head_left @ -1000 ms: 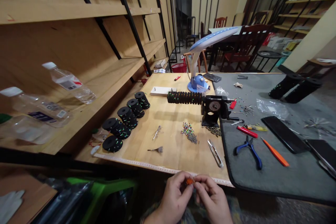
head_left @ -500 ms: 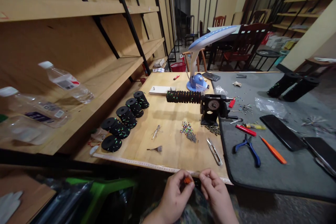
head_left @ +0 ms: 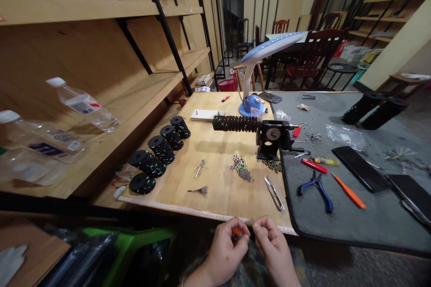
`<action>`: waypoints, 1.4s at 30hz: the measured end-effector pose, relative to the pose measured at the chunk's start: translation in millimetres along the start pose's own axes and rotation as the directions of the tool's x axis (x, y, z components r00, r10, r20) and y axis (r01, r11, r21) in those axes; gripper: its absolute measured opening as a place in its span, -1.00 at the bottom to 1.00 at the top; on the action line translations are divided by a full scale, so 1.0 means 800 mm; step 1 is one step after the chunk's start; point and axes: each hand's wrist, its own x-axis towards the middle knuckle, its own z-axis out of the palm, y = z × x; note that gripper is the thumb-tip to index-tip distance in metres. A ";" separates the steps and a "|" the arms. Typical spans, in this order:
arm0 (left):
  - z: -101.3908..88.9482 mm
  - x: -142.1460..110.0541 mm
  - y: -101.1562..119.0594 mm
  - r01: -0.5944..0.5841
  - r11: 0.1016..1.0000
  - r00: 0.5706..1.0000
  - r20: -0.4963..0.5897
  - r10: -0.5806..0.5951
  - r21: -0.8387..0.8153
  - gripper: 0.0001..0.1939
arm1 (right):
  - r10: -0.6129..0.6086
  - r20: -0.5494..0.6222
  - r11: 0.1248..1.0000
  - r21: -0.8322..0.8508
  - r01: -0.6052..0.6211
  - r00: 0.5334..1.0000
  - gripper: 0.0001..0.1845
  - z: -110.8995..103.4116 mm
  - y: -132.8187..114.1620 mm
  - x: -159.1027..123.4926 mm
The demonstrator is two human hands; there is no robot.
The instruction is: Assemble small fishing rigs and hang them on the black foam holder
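Note:
At the table's front edge, my left hand (head_left: 228,251) is closed around a small orange bundle (head_left: 237,232), partly hidden by the fingers; its kind is too small to tell. My right hand (head_left: 274,249) is just beside it, thumb and fingers pinched together. Whatever the right fingers hold, perhaps something very thin, does not show. A small gap separates the two hands. Beyond them on the wood lie thread snips (head_left: 274,193), a pile of colourful beads (head_left: 239,163) with small grey pieces (head_left: 246,175), and a thin bundle with a frayed end (head_left: 198,190).
A hand-cranked winder (head_left: 273,136) carries a row of black foam spools (head_left: 235,123). More black spools (head_left: 142,183) line the left side. A blue lamp (head_left: 251,105) stands behind. Pliers (head_left: 315,190) and an orange tool (head_left: 348,190) lie on the grey mat (head_left: 373,224). Shelves with bottles (head_left: 82,105) rise at left.
My hands were touching around the orange bundle; the right hand has since drawn slightly away to the right. The bundle stays in my left hand. The view has shifted slightly.

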 end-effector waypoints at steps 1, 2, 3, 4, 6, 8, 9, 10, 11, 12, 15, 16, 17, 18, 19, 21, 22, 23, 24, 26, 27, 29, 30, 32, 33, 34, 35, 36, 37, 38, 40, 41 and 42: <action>0.001 0.001 -0.001 0.009 1.000 1.000 -0.011 -0.009 -0.006 -0.94 | -0.004 0.006 1.000 -0.006 0.004 1.000 -0.44 0.001 0.000 -0.001; 0.003 0.001 -0.001 0.017 1.000 1.000 -0.022 -0.017 -0.014 -0.92 | -0.013 0.011 1.000 -0.012 0.014 1.000 -0.44 0.002 0.001 -0.001; 0.004 0.002 -0.002 0.020 0.999 0.999 -0.032 -0.021 -0.025 -0.91 | -0.024 0.018 1.000 -0.019 0.024 1.000 -0.45 0.002 0.001 -0.002; 0.005 0.002 -0.003 0.017 0.999 0.999 -0.039 -0.019 -0.035 -0.90 | -0.036 0.024 0.999 -0.029 0.036 0.999 -0.47 0.002 0.000 -0.002; 0.004 0.003 -0.004 0.007 0.999 0.999 -0.050 -0.009 -0.046 -0.90 | -0.073 0.033 0.995 -0.062 0.075 0.997 -0.50 0.000 -0.001 -0.003; 0.002 0.003 -0.005 -0.007 0.999 0.999 -0.050 0.005 -0.046 -0.89 | -0.107 0.049 0.986 -0.120 0.112 0.993 -0.54 -0.004 -0.004 -0.004; -0.001 0.004 -0.004 -0.018 0.999 0.999 -0.050 0.016 -0.043 -0.88 | -0.117 0.065 0.980 -0.155 0.126 0.991 -0.57 -0.006 -0.005 -0.005; -0.004 0.004 -0.003 -0.032 0.999 0.998 -0.053 0.030 -0.037 -0.87 | -0.120 0.089 0.972 -0.193 0.136 0.989 -0.59 -0.008 -0.006 -0.005; -0.007 0.005 -0.002 -0.046 0.999 0.997 -0.059 0.044 -0.028 -0.86 | -0.116 0.120 0.963 -0.230 0.141 0.986 -0.62 -0.009 -0.007 -0.005; -0.010 0.006 0.000 -0.059 0.998 0.996 -0.066 0.058 -0.018 -0.86 | -0.109 0.150 0.953 -0.265 0.146 0.983 -0.64 -0.010 -0.007 -0.006; -0.018 0.010 0.005 -0.093 0.995 0.993 -0.071 0.094 0.024 -0.84 | -0.114 0.203 0.927 -0.331 0.178 0.972 -0.70 -0.009 -0.010 -0.007; -0.020 0.012 0.006 -0.104 0.994 0.991 -0.075 0.107 0.045 -0.83 | -0.122 0.207 0.920 -0.343 0.188 0.971 -0.72 -0.008 -0.010 -0.008; -0.021 0.013 0.008 -0.118 0.991 0.989 -0.081 0.123 0.068 -0.82 | -0.131 0.207 0.916 -0.350 0.199 0.970 -0.74 -0.007 -0.010 -0.009; -0.023 0.015 0.008 -0.131 0.987 0.986 -0.092 0.140 0.092 -0.80 | -0.142 0.204 0.912 -0.355 0.208 0.969 -0.76 -0.007 -0.010 -0.009; -0.024 0.016 0.008 -0.143 0.983 0.982 -0.109 0.156 0.114 -0.79 | -0.149 0.201 0.908 -0.360 0.215 0.968 -0.78 -0.008 -0.009 -0.010; -0.028 0.020 0.007 -0.151 0.980 0.972 -0.160 0.171 0.133 -0.77 | -0.169 0.172 0.904 -0.366 0.222 0.970 -0.80 -0.012 -0.005 -0.011; -0.032 0.023 0.006 -0.141 0.983 0.969 -0.185 0.162 0.121 -0.76 | -0.180 0.151 0.904 -0.363 0.224 0.972 -0.79 -0.014 -0.003 -0.011; -0.035 0.025 0.005 -0.123 0.988 0.969 -0.203 0.139 0.088 -0.74 | -0.194 0.123 0.910 -0.349 0.226 0.973 -0.78 -0.017 -0.001 -0.012; -0.039 0.028 0.003 -0.101 0.994 0.971 -0.214 0.106 0.035 -0.73 | -0.201 0.092 0.922 -0.317 0.220 0.975 -0.76 -0.019 0.001 -0.012; -0.046 0.031 0.002 -0.055 0.992 0.981 -0.189 0.033 -0.111 -0.70 | -0.170 0.037 0.963 -0.205 0.174 0.985 -0.70 -0.022 0.003 -0.013; -0.049 0.032 0.001 -0.038 0.983 0.987 -0.161 0.008 -0.182 -0.69 | -0.133 0.021 0.982 -0.135 0.135 0.991 -0.66 -0.022 0.003 -0.013; -0.053 0.032 0.003 -0.011 0.961 0.996 -0.090 -0.014 -0.275 -0.67 | -0.050 0.001 0.999 -0.012 0.050 0.999 -0.59 -0.020 0.001 -0.013; -0.053 0.031 0.004 0.005 0.955 0.999 -0.049 -0.020 -0.296 -0.65 | -0.019 -0.001 0.999 0.029 0.019 1.000 -0.56 -0.018 0.000 -0.013; -0.052 0.027 0.006 0.046 0.948 0.999 0.038 -0.036 -0.314 -0.62 | 0.006 -0.008 0.998 0.069 -0.006 1.000 -0.52 -0.014 -0.001 -0.013; -0.050 0.025 0.007 0.074 0.946 0.996 0.079 -0.051 -0.317 -0.61 | 0.009 -0.008 0.997 0.074 -0.008 1.000 -0.52 -0.013 -0.002 -0.012; -0.047 0.022 0.007 0.104 0.943 0.991 0.115 -0.071 -0.315 -0.60 | 0.006 -0.006 0.997 0.071 -0.006 1.000 -0.51 -0.012 -0.002 -0.012; -0.044 0.020 0.007 0.133 0.942 0.985 0.144 -0.092 -0.309 -0.59 | -0.003 -0.005 0.998 0.059 0.003 1.000 -0.52 -0.011 -0.002 -0.011; -0.040 0.019 0.007 0.161 0.939 0.980 0.166 -0.114 -0.305 -0.58 | -0.023 -0.007 0.999 0.034 0.023 1.000 -0.53 -0.011 -0.002 -0.011; -0.036 0.017 0.007 0.189 0.932 0.974 0.181 -0.138 -0.308 -0.57 | -0.057 -0.014 0.998 -0.007 0.057 0.998 -0.54 -0.011 -0.002 -0.011; -0.032 0.017 0.007 0.216 0.921 0.969 0.190 -0.161 -0.324 -0.57 | -0.106 -0.016 0.992 -0.065 0.105 0.994 -0.55 -0.012 -0.001 -0.011; -0.023 0.016 0.006 0.260 0.886 0.960 0.198 -0.196 -0.384 -0.58 | -0.229 0.000 0.952 -0.211 0.224 0.973 -0.60 -0.014 0.000 -0.011; -0.020 0.017 0.006 0.276 0.866 0.958 0.195 -0.212 -0.417 -0.58 | -0.285 0.025 0.918 -0.281 0.281 0.958 -0.63 -0.016 0.001 -0.011; -0.017 0.018 0.005 0.289 0.849 0.956 0.187 -0.227 -0.443 -0.58 | -0.329 0.054 0.882 -0.339 0.328 0.943 -0.66 -0.017 0.002 -0.011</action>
